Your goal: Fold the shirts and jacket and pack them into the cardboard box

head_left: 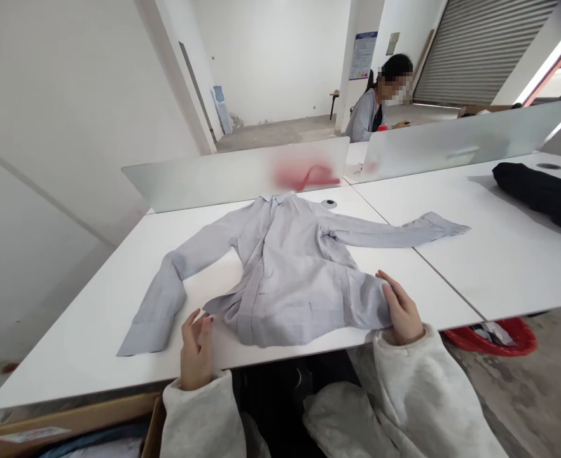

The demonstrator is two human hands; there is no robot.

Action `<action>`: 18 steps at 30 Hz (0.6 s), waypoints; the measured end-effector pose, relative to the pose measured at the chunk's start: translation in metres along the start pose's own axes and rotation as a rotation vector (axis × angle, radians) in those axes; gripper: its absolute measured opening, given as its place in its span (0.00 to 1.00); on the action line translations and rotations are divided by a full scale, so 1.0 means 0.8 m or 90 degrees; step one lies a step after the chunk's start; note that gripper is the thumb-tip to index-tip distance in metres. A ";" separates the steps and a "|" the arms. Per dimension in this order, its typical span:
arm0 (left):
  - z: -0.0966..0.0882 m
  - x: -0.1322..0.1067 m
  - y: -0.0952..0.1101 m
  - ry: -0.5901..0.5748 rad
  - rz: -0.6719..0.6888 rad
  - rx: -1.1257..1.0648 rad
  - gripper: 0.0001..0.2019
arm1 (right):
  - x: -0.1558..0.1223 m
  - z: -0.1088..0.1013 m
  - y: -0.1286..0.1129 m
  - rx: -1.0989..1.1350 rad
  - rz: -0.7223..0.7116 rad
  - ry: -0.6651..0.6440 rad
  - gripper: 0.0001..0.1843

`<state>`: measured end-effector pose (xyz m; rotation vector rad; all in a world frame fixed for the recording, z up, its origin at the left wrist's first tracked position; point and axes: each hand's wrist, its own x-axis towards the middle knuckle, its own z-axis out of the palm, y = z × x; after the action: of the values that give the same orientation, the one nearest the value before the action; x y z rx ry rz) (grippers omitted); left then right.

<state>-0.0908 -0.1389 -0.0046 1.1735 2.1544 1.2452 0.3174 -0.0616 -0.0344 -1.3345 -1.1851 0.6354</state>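
Note:
A light grey long-sleeved button shirt (285,267) lies front up on the white table (94,305), its collar at the far side and its sleeves spread left and right. My right hand (403,312) holds the right corner of its hem, thumb on the near side and fingers on the far side. Beside the hem's left corner is my left hand (197,350), fingers apart and slightly curled. I cannot see any cloth gripped there. Creases run across the lower front of the shirt.
A frosted divider (242,175) runs along the table's back. Dark folded cloth (542,194) lies at the right. Below the edge are a red basket (523,340) and, at the left, a cardboard box (113,410) with cloth. Another person (366,114) sits beyond the divider.

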 end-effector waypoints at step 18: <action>0.035 0.019 0.013 -0.091 0.085 0.024 0.18 | -0.006 -0.007 -0.017 -0.247 -0.153 0.029 0.14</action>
<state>-0.0764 -0.1094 -0.0096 1.3977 2.0325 1.1410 0.3176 -0.0708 -0.0216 -1.4851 -1.4539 0.2059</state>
